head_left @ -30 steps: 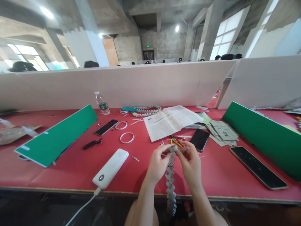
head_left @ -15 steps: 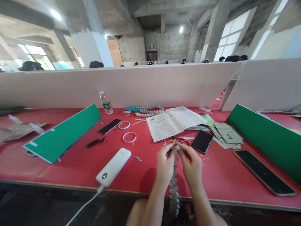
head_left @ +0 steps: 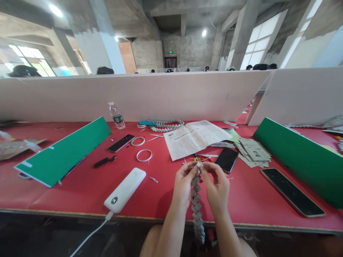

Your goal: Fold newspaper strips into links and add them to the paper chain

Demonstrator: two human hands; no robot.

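Note:
A zigzag strip of folded grey paper [head_left: 197,207] hangs down from my fingers, past the front edge of the red table. My left hand [head_left: 184,180] pinches its top end from the left side. On the right, my right hand [head_left: 215,182] grips the same end, the fingertips of both hands nearly meeting around a small pale folded piece [head_left: 199,165]. Just beyond the fingers lie yellow-and-red-handled tools [head_left: 197,157], partly covered by the hands. An open newspaper sheet [head_left: 194,137] is spread behind them.
Around the hands on the red table [head_left: 88,194] are a white power bank [head_left: 125,190] with a cable, phones [head_left: 227,159], white rings [head_left: 144,155], a bottle [head_left: 117,116] and paper stacks [head_left: 255,151]. Green boards [head_left: 66,153] stand left and right, a pale partition [head_left: 160,92] behind.
The view has shifted slightly. Both hands stay at the strip's top end, their fingertips moved a little, and more of the strip's upper part shows between them.

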